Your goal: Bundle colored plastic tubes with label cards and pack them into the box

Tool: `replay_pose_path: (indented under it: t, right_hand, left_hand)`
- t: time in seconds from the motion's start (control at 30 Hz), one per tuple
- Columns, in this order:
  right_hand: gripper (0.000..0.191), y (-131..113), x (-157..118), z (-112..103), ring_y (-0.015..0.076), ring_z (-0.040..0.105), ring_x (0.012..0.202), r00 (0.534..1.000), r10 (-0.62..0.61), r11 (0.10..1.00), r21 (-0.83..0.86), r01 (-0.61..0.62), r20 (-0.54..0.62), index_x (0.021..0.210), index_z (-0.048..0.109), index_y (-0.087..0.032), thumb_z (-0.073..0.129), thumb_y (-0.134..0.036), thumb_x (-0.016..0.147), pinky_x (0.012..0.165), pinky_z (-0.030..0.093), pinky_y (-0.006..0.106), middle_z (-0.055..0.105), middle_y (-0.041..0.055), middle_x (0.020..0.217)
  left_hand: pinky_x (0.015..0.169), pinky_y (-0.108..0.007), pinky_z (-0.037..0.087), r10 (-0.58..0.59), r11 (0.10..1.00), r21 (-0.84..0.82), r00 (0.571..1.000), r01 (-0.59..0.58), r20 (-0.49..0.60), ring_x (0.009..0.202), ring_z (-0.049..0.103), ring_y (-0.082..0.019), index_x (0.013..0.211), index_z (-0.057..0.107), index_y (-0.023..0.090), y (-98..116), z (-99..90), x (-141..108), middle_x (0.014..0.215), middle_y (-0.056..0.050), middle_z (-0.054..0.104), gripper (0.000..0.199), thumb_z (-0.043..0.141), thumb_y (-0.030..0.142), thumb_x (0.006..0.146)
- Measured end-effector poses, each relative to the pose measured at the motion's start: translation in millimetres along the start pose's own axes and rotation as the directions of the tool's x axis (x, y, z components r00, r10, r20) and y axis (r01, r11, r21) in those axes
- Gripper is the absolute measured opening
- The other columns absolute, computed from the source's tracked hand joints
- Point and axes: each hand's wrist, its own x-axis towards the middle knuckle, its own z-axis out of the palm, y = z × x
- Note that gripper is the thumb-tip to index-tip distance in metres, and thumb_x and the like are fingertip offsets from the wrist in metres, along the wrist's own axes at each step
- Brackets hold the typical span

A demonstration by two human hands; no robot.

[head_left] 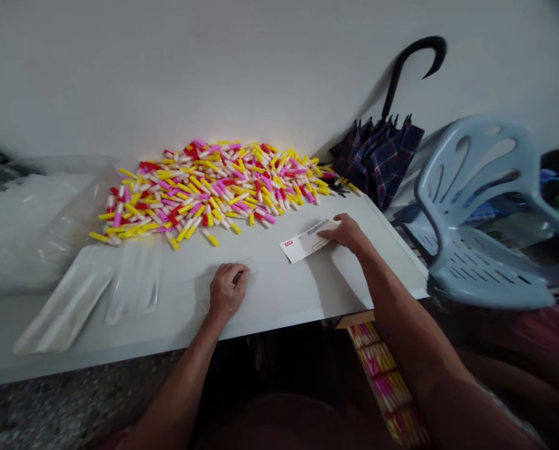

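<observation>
My right hand (345, 232) grips the right end of a white printed card (302, 245), thumb and fingers pinched on it, just above the table. The card has a small red mark and blue lettering. My left hand (227, 289) rests on the white table (274, 300) with its fingers curled closed. A faint clear edge shows by its fingertips, too blurred to name. Beyond both hands lies a large heap of small two-coloured plastic tubes (214, 187), white with yellow, pink or red ends.
Clear plastic sleeves (68, 294) and a big clear bag (30, 231) lie at the left. A folded plaid umbrella (380, 156) leans on the wall, near dark scissors (339, 187). A blue plastic chair (490, 250) stands right. Below the table edge, a box (385, 375) holds more tubes.
</observation>
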Motion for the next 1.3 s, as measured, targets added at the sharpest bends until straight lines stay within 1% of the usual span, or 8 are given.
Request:
replay_pose_path:
  t: [0.1, 0.17, 0.3, 0.47, 0.77, 1.03, 1.2, 1.3]
  right_hand:
    - [0.04, 18, -26, -4, 0.0157, 0.058, 0.056, 0.986, -0.149, 0.919, 0.379, 0.11, 0.076, 0.093, 0.064, -0.016, 0.078, -0.052, 0.083, 0.051, 0.045, 0.028, 0.067, 0.0045, 0.071]
    - [0.037, 24, -51, 2, 0.0141, 0.057, 0.05, 0.982, -0.19, 0.833, 0.528, 0.167, -0.01, 0.086, 0.059, -0.019, 0.069, -0.054, 0.09, 0.048, 0.045, 0.026, 0.064, 0.0013, 0.063]
    - [0.032, 20, -101, 32, 0.0142, 0.055, 0.042, 0.968, -0.174, 0.734, 0.631, 0.251, -0.182, 0.097, 0.055, -0.022, 0.057, -0.054, 0.099, 0.044, 0.044, 0.025, 0.06, -0.0036, 0.052]
    - [0.036, 4, -132, 61, 0.0138, 0.054, 0.038, 0.969, -0.135, 0.701, 0.671, 0.241, -0.208, 0.104, 0.055, -0.022, 0.056, -0.058, 0.1, 0.042, 0.044, 0.024, 0.06, -0.0052, 0.049]
    - [0.038, 6, -150, 60, 0.0142, 0.056, 0.039, 0.98, -0.162, 0.688, 0.699, 0.194, -0.112, 0.103, 0.056, -0.022, 0.06, -0.059, 0.098, 0.041, 0.046, 0.025, 0.061, -0.0051, 0.051]
    - [0.039, 6, -141, 55, 0.0162, 0.056, 0.041, 0.983, -0.181, 0.736, 0.668, 0.112, 0.034, 0.1, 0.057, -0.024, 0.064, -0.062, 0.093, 0.042, 0.045, 0.028, 0.063, -0.0032, 0.055]
    - [0.038, 1, -134, 55, 0.0173, 0.054, 0.042, 0.974, -0.194, 0.761, 0.645, 0.072, 0.119, 0.096, 0.058, -0.025, 0.063, -0.063, 0.092, 0.043, 0.044, 0.028, 0.061, -0.0029, 0.05]
    - [0.038, 3, -132, 53, 0.0167, 0.054, 0.042, 0.968, -0.212, 0.758, 0.647, 0.079, 0.131, 0.095, 0.059, -0.025, 0.064, -0.062, 0.092, 0.044, 0.044, 0.028, 0.061, -0.0028, 0.05]
  left_hand:
    - [0.083, -0.035, 0.051, -0.032, 0.999, -0.011, 0.999, 0.031, -0.023, 0.088, 0.064, -0.021, 0.09, 0.068, 0.022, -1, 0.5, -1, 0.088, -0.003, 0.07, 0.011, 0.061, 0.025, 0.098]
    - [0.082, -0.035, 0.051, -0.042, 0.999, 0.003, 0.999, 0.042, -0.02, 0.087, 0.063, -0.021, 0.09, 0.067, 0.022, -2, 0.7, -1, 0.088, -0.003, 0.069, 0.012, 0.06, 0.026, 0.099]
    - [0.081, -0.035, 0.052, -0.042, 0.999, 0.006, 0.999, 0.042, -0.028, 0.089, 0.064, -0.022, 0.093, 0.066, 0.022, -2, 0.5, -2, 0.09, -0.004, 0.068, 0.012, 0.058, 0.027, 0.099]
    - [0.081, -0.036, 0.052, -0.025, 1.0, 0.012, 0.998, 0.026, -0.063, 0.089, 0.064, -0.022, 0.092, 0.065, 0.022, 0, 0.4, -2, 0.089, -0.004, 0.068, 0.01, 0.058, 0.025, 0.099]
    - [0.085, -0.038, 0.05, 0.072, 0.994, 0.089, 0.994, -0.065, -0.079, 0.089, 0.061, -0.023, 0.092, 0.062, 0.023, 3, 0.7, -1, 0.088, -0.004, 0.068, 0.013, 0.054, 0.025, 0.102]
    - [0.089, -0.041, 0.05, 0.14, 0.983, 0.128, 0.989, -0.134, -0.041, 0.091, 0.063, -0.025, 0.094, 0.062, 0.023, 5, 0.5, 0, 0.09, -0.006, 0.07, 0.015, 0.051, 0.023, 0.103]
    - [0.089, -0.042, 0.049, 0.128, 0.981, 0.151, 0.991, -0.121, -0.036, 0.091, 0.063, -0.025, 0.093, 0.063, 0.023, 4, 1.2, -1, 0.092, -0.006, 0.072, 0.015, 0.052, 0.024, 0.103]
    - [0.089, -0.042, 0.049, 0.116, 0.981, 0.166, 0.991, -0.104, -0.066, 0.091, 0.063, -0.025, 0.094, 0.064, 0.022, 3, 1.8, -1, 0.091, -0.006, 0.072, 0.015, 0.053, 0.025, 0.103]
